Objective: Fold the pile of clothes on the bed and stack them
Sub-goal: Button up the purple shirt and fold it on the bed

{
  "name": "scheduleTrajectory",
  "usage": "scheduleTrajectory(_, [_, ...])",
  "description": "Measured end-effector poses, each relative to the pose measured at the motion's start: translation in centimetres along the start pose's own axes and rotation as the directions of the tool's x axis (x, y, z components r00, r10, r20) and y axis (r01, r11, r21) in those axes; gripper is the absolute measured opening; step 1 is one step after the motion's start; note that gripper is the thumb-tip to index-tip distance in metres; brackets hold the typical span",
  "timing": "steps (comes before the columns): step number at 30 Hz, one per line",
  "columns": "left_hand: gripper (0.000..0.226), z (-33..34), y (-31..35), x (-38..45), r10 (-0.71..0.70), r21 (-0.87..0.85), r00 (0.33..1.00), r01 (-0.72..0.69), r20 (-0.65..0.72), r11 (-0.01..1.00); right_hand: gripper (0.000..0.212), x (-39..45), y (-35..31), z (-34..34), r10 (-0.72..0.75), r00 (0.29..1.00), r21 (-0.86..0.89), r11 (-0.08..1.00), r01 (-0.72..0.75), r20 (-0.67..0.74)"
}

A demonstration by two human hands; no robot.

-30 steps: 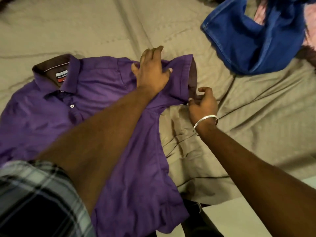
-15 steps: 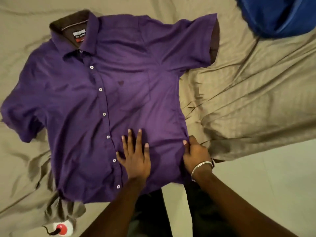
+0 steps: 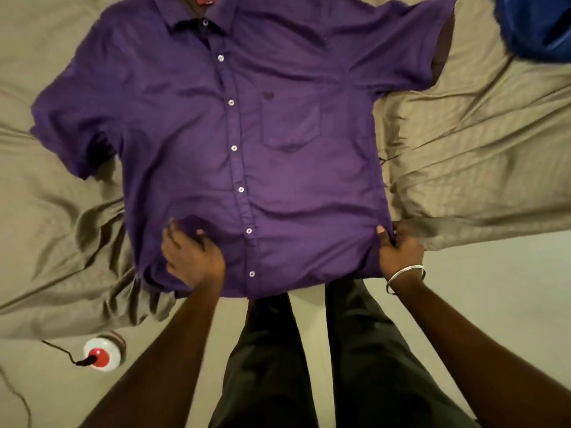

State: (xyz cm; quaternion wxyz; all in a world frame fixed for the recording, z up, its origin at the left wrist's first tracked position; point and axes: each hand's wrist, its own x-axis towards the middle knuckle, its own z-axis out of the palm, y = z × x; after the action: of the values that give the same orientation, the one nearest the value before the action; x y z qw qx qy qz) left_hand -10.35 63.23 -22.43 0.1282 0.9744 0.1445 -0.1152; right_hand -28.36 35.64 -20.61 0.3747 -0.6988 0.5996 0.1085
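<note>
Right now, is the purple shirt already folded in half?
No, the purple shirt lies spread flat on the bed sheet, both sleeves out.

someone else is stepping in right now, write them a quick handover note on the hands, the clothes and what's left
Left hand: fingers curled into the purple shirt near its hem, left of the button placket.
Right hand: pinches the shirt's right side seam by the hem.
Shirt: spread front up, buttoned, sleeves out, on the beige bedsheet; hem at the bed edge.
Blue garment: bunched at top right, unfolded.
Done: shirt laid out.
Left: fold it, fold the blue garment, stack them.
</note>
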Motion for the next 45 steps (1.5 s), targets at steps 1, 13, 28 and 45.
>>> scheduleTrajectory(1, [0.071, -0.9, -1.8, 1.3, -0.080, 0.059, 0.996, 0.078, 0.033, 0.995, 0.030, -0.1, 0.3, 0.2, -0.016, 1.000, 0.022, 1.000, 0.016, 0.000])
scheduleTrajectory(13, [0.030, -8.8, -10.5, 4.5, 0.017, -0.405, 0.979, 0.069, 0.205, 0.912, 0.035, -3.4, 0.6, -0.3, -0.020, 1.000, 0.071, 0.997, 0.021, -0.018])
scheduleTrajectory(28, [0.028, -12.0, -10.2, 1.8, 0.104, -0.508, 0.676, 0.435, 0.730, 0.743, 0.016, -3.1, 3.4, -1.3, 0.118, 0.992, 0.267, 0.956, -0.124, 0.039])
scheduleTrajectory(45, [0.046, -8.5, -14.9, -1.0, -0.211, 0.225, 0.909, 0.135, 0.359, 0.965, 0.053, -6.8, 0.6, 0.8, -0.141, 0.982, -0.613, 0.789, 0.035, -0.126])
